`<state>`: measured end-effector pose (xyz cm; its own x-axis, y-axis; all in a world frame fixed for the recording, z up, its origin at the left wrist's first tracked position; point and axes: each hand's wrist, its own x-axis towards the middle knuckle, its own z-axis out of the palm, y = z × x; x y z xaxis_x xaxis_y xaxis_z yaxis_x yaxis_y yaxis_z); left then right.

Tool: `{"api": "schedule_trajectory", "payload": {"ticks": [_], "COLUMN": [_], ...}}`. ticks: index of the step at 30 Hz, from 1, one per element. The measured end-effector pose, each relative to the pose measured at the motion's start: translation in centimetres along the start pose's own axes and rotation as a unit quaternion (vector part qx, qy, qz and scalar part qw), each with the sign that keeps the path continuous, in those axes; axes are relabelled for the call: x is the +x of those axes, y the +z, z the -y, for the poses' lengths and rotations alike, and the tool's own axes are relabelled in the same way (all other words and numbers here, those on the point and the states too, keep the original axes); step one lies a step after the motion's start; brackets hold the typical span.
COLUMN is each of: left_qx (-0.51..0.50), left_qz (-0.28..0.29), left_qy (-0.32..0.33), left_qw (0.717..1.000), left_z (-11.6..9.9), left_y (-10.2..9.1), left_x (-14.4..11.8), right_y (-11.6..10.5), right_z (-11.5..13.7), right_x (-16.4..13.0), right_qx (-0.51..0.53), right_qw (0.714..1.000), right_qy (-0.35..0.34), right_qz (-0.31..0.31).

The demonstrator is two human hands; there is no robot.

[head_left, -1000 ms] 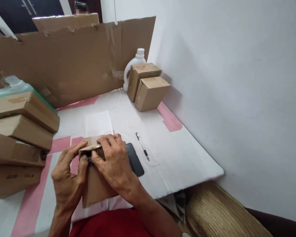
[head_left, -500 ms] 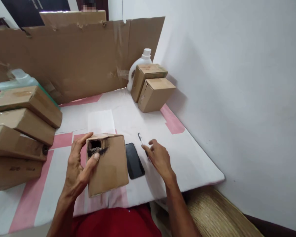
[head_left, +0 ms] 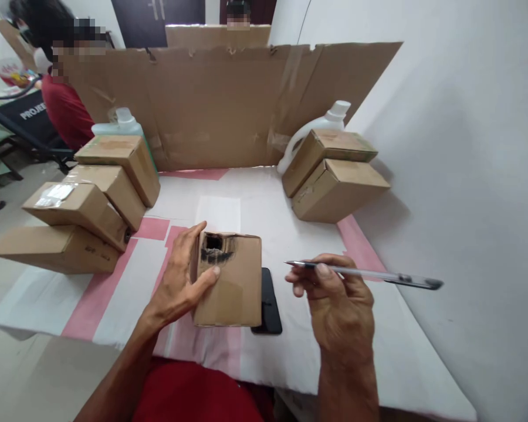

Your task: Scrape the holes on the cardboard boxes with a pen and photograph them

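Note:
My left hand grips a small cardboard box by its left side, thumb on the front face and fingers behind. Near the box's upper left corner is a rough square hole with black scribbled marks around it. Raised to the right of the box, my right hand pinches a pen between thumb and fingers. The pen lies nearly level, its tip pointing left toward the box with a gap between them. A black phone rests on the table, partly hidden by the box.
Several cardboard boxes line the table's left side, with a bottle of greenish liquid behind. Two boxes and a white jug stand at the back right. A cardboard screen closes the back. A person in red sits beyond at left.
My right hand has picked the pen up off the table and lifted it, tip turned toward the box. My left hand still holds the box. The view has swung left.

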<state>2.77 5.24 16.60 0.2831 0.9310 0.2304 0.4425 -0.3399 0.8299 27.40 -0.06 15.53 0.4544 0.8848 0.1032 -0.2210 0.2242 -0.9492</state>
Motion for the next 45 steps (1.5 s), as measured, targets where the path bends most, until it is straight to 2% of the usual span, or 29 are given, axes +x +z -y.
{"api": "schedule_trajectory", "payload": {"ticks": [2,4,7,12,17,25,31,33,36,38,40,41,43,45], "left_qx": [0.015,0.017,0.012,0.010,0.001,0.010,0.020,0.019,0.006,-0.009,-0.018,-0.020,-0.022,-0.024], "left_qz": [0.012,0.023,0.026,0.022,0.021,0.015,0.015,0.015,0.010,0.001,-0.006,-0.009,-0.011,-0.014], "left_qy": [0.013,0.022,0.029,0.036,0.027,0.025,0.034,0.027,0.020,0.018,0.013,0.011,0.004,0.001], "left_qw": [1.000,0.999,0.999,0.999,0.999,1.000,0.999,0.999,1.000,1.000,1.000,1.000,1.000,1.000], "left_z": [-0.2,-0.4,-0.7,-0.5,-0.2,-0.4,-0.5,-0.4,0.1,0.6,1.1,1.3,1.6,1.8], "left_y": [0.2,0.4,0.5,0.6,0.5,0.5,0.7,0.6,0.3,0.0,-0.2,-0.3,-0.4,-0.5], "left_x": [-0.2,-0.3,-0.5,-0.8,-0.9,-1.0,-1.3,-1.4,-1.5,-1.6,-1.6,-1.7,-1.7,-1.7], "right_y": [3.4,6.0,7.6,6.8,6.0,5.8,6.7,6.8,5.3,2.9,-0.4,-2.1,-5.3,-7.7], "right_z": [1.1,1.0,0.0,-0.4,-0.2,-0.4,-0.2,0.3,0.5,-0.4,-2.3,-3.5,-5.9,-7.9], "right_x": [-0.6,-1.2,-1.7,-1.9,-1.8,-1.4,-0.6,-0.2,1.0,1.9,2.7,2.8,2.7,2.0], "right_qx": [0.012,-0.001,-0.024,-0.048,-0.072,-0.112,-0.102,-0.082,-0.059,-0.130,-0.284,-0.383,-0.566,-0.668], "right_qw": [0.997,0.992,0.987,0.984,0.989,0.984,0.984,0.983,0.980,0.978,0.955,0.923,0.822,0.734], "right_qy": [-0.044,-0.082,-0.099,-0.090,-0.096,-0.106,-0.137,-0.164,-0.179,-0.143,-0.076,-0.034,0.042,0.096], "right_qz": [0.065,0.101,0.126,0.143,0.082,0.086,0.051,0.013,-0.065,-0.075,-0.032,0.005,0.054,0.077]}}
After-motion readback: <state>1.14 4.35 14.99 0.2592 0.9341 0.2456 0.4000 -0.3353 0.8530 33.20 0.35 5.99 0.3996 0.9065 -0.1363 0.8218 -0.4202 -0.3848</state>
